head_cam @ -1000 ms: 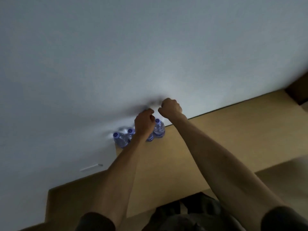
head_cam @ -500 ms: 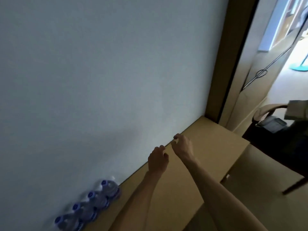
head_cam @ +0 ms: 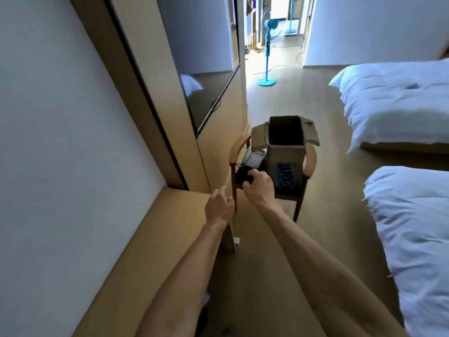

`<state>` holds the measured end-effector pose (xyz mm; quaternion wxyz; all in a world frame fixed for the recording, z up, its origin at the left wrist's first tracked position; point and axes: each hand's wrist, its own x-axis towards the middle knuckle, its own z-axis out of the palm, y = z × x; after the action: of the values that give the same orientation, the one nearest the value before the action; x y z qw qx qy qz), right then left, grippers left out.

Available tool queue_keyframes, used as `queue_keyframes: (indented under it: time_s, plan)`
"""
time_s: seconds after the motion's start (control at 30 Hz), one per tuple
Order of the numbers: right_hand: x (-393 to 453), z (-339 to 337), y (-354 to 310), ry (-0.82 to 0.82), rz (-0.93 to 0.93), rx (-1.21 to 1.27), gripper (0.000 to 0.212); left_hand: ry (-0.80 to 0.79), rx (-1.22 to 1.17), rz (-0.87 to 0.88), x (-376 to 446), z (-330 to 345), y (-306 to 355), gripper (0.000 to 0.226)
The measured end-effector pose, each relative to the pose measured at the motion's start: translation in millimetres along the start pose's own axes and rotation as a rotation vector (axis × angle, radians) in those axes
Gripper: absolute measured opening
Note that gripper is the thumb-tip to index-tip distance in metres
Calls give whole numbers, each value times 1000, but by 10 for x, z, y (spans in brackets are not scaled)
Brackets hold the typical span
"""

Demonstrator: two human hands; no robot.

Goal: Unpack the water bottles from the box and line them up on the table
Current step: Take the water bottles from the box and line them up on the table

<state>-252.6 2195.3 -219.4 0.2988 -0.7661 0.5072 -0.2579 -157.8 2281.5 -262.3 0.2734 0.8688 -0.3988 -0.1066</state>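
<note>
Bottles gone from view; box now ahead

Box (head_cam: 285, 144): flaps open, on chair (head_cam: 309, 161), beside phone (head_cam: 254, 159).
Left hand (head_cam: 218, 207): empty, fingers loose, over surface (head_cam: 155, 239) corner.
Right hand (head_cam: 260, 188): empty, fingers loosely curled, before box.

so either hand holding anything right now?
No. The left hand and right hand are both empty, fingers loosely curled, stretched toward the open box on the chair.
</note>
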Motion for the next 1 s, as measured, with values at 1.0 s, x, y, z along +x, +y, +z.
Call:
queue_keyframes:
  time_s: [1.0]
  plan:
    - [4878, -2, 1937, 17, 381, -77, 41, -317, 58, 143, 4622, 2471, 1753, 50]
